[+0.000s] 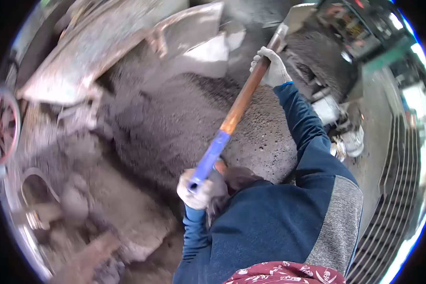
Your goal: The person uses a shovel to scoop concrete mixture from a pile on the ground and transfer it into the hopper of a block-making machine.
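Note:
A long-handled shovel runs diagonally across the middle of the view. My left hand, in a pale work glove, is closed around its blue handle end, low and close to my body. Farther up the brown shaft, my right hand grips it in a white glove with a blue cuff. The grey blade points away at the top right, partly cut off by the view's edge. Beneath the shaft spreads a heap of dark grey, grainy material. What lies on the blade, if anything, I cannot make out.
A large, dusty metal trough-like piece lies at upper left, with a spoked wheel at the far left. A broken-looking slab sits at lower left. Metal grating runs along the right, behind a machine.

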`<state>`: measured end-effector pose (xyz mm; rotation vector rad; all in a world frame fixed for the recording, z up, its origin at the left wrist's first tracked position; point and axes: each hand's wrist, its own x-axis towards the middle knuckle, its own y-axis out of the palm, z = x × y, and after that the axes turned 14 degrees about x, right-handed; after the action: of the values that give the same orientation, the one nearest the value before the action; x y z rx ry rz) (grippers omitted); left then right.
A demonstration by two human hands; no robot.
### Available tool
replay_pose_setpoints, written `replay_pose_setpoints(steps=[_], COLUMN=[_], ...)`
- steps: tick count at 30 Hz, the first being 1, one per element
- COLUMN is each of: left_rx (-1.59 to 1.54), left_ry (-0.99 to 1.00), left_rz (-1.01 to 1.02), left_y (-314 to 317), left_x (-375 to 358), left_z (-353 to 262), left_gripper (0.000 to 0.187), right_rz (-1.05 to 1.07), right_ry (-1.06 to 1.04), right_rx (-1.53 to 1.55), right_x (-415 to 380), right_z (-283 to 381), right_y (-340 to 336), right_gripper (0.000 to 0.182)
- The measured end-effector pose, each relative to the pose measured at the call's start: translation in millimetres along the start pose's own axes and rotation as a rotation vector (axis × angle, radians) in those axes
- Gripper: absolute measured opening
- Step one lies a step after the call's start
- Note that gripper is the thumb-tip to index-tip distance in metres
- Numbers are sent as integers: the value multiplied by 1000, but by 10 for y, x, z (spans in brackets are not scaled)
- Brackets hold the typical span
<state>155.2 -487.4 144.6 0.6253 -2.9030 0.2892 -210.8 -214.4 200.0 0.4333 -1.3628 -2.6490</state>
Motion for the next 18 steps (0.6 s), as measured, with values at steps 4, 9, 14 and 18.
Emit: replay_pose_setpoints(steps=[4,9,14,18], left_rx=[-599,-360,-260,-63], left_ry=[-934,-1279,-1797,-1688], left_rz=[-769,-1322,-1748,-1662], left_y=[-353,-377,221,-208], left_x=[-1204,-4376,-5686,-4639], left_z=[1269,1151,-420,269], left_gripper=[41,38,40,37], right_rz=[-58,-254,-403,-695], right_ry=[316,874,1543,1699], right_rx=[53,-232,-287,-305], right_x=[-18,-2156,-4857,-4937], right_z=[-1908,-4535,-5005,-5419], right_y=[-598,-1511,-1624,-1447], right_gripper=[14,12,8,12])
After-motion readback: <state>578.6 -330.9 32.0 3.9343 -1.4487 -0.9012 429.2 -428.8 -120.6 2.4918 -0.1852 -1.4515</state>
